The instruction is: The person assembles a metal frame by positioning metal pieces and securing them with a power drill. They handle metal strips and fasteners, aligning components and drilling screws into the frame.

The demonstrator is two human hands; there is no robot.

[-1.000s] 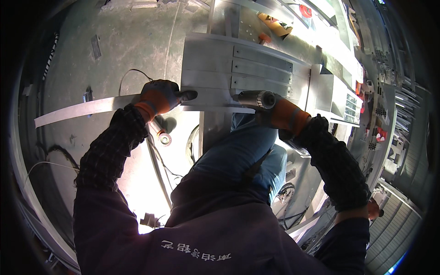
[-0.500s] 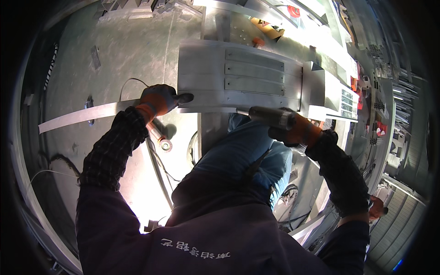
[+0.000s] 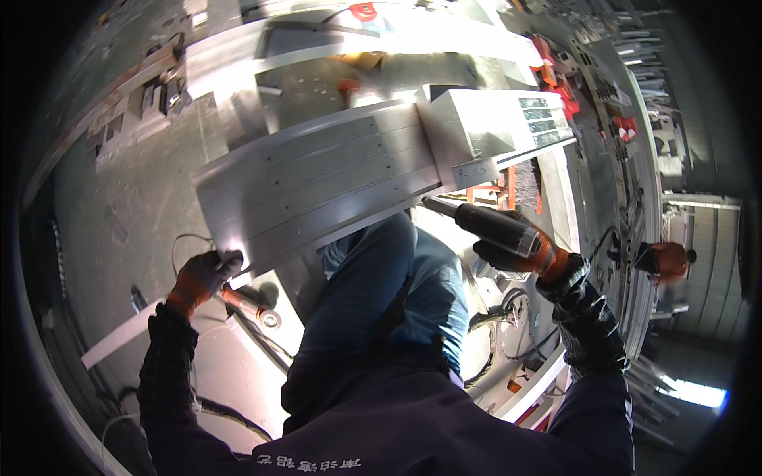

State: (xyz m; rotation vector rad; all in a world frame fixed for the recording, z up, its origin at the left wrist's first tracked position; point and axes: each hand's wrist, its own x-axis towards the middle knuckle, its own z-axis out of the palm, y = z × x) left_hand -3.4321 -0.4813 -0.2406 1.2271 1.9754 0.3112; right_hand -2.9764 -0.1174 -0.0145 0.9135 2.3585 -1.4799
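A long silver metal panel point(image 3: 317, 170) with rows of small holes lies slanted in front of me, above my jeans-clad legs. My left hand point(image 3: 202, 279), in a dark and orange glove, is closed on its near left corner. My gloved right hand point(image 3: 520, 252) grips a dark cylindrical power tool point(image 3: 488, 226) with a narrow nose. That nose points left, close to the panel's near edge at the right end; I cannot tell whether it touches. An orange tool with a round metal head point(image 3: 258, 311) lies just below my left hand.
A boxy metal section point(image 3: 484, 127) adjoins the panel's right end. Below my left hand runs a pale metal strip point(image 3: 119, 341). Cables point(image 3: 508, 321) lie at my right. Beyond the panel stands a bright metal frame point(image 3: 405, 40). Another person point(image 3: 669, 260) is farther off at right.
My view has turned, so the panel appears slanted and farther left. The tool in my right hand has shifted rightward along the panel's near edge. My left hand stays at the panel's corner.
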